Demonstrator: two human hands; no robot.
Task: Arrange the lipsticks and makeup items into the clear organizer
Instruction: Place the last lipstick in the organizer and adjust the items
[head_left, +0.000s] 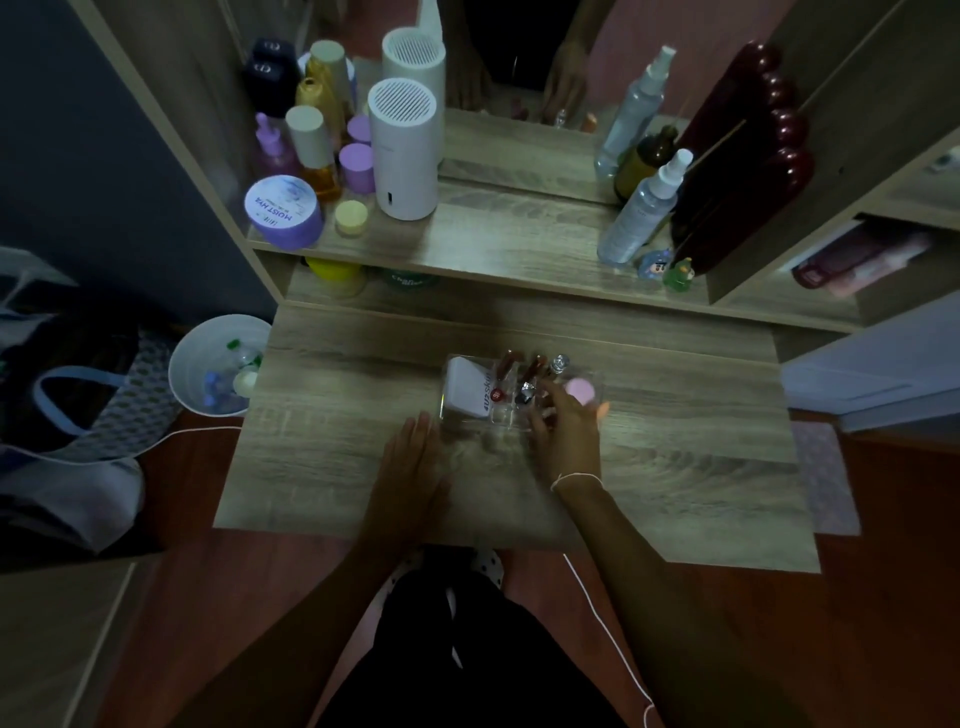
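Observation:
The clear organizer stands in the middle of the wooden desk. In it are a white tube or box on the left, two red-brown lipsticks standing upright, a silver-capped item and a small clear bottle. A pink round item sits at its right end, with a small orange item beside it. My right hand rests on the organizer's right front part, fingers spread over it. My left hand lies flat on the desk just left of the organizer's front corner, holding nothing.
A raised shelf behind holds a purple jar, several bottles, a white cylindrical device, spray bottles and a dark red object. A mirror stands at the back. A white bin is left of the desk.

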